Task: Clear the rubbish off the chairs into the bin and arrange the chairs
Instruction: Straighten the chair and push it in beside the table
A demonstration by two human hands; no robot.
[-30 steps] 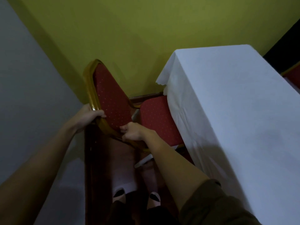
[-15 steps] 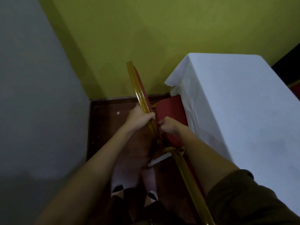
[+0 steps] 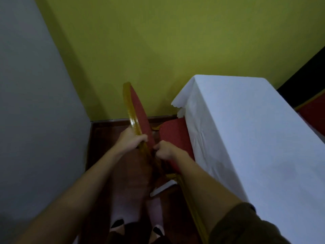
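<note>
A chair point(image 3: 139, 111) with a gold frame and red dotted padding stands between me and the corner, its backrest seen nearly edge-on. Its red seat point(image 3: 175, 138) is tucked against the hanging tablecloth. My left hand point(image 3: 133, 140) grips the gold edge of the backrest from the left. My right hand point(image 3: 165, 150) is closed on the lower part of the backrest frame, just right of the left hand. No rubbish and no bin are in view.
A table under a white cloth point(image 3: 246, 138) fills the right side. A grey wall point(image 3: 35, 120) is close on the left and a green wall point(image 3: 158, 50) ahead. Another red chair point(image 3: 314, 111) shows at the far right edge. My feet stand on dark brown floor point(image 3: 103, 138).
The chair has swung round so its backrest went from facing me to edge-on and moved right toward the table. Both hands kept their hold on the backrest.
</note>
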